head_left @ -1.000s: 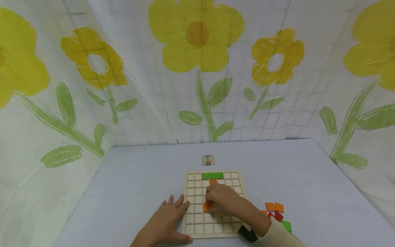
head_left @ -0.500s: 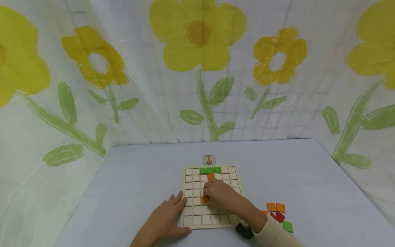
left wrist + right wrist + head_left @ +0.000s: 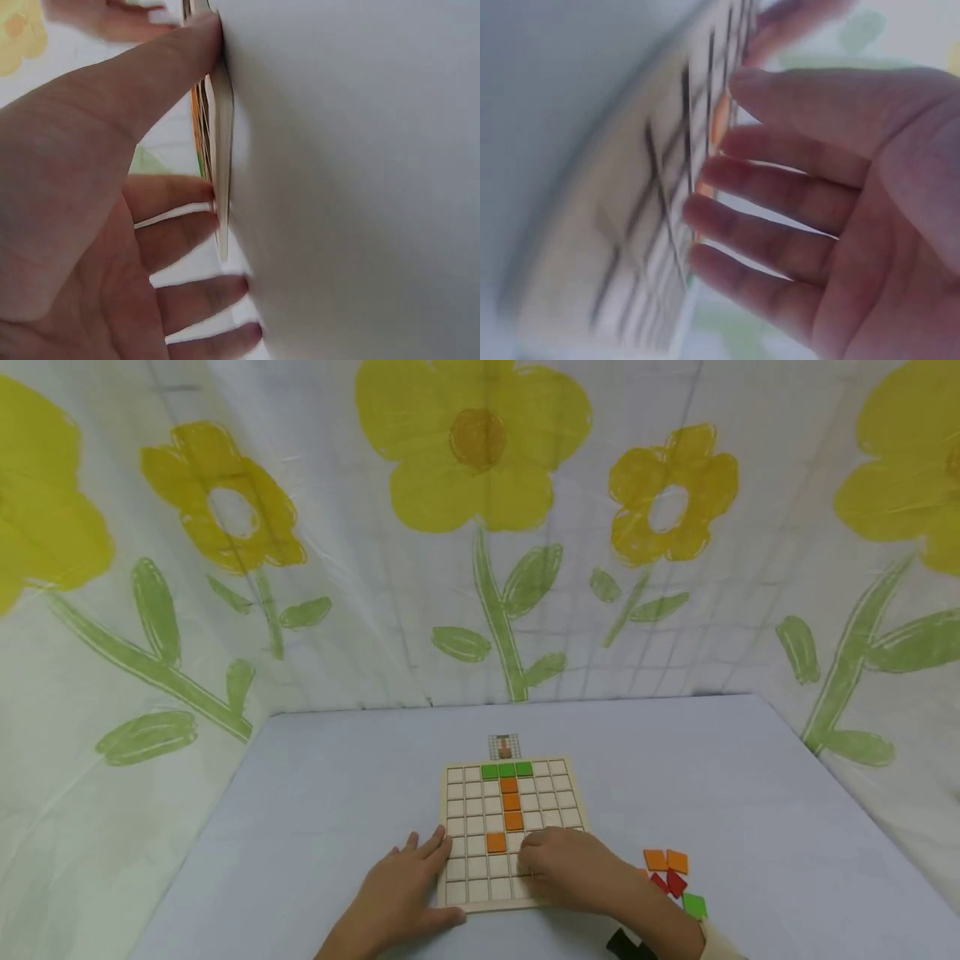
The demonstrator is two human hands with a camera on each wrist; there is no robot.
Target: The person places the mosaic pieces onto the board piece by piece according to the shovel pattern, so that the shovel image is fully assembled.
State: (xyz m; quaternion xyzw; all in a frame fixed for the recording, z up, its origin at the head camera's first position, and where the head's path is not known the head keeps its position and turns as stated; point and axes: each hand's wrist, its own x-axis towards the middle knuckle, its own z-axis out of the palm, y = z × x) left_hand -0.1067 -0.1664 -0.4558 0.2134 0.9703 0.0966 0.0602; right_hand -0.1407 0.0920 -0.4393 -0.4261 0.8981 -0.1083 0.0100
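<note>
Head view: right hand [image 3: 573,870] fingers spread, seemingly empty, just beside lone orange tile [image 3: 496,842] on grid board [image 3: 459,817].

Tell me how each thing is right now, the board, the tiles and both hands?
Grid board: flat on the table, partly filled.
Green tiles: three in the top row.
Orange tiles: four set in squares.
Loose tiles: lying beside the board.
Left hand: open, touching the board's edge.
Right hand: open, empty, over the board.
</note>
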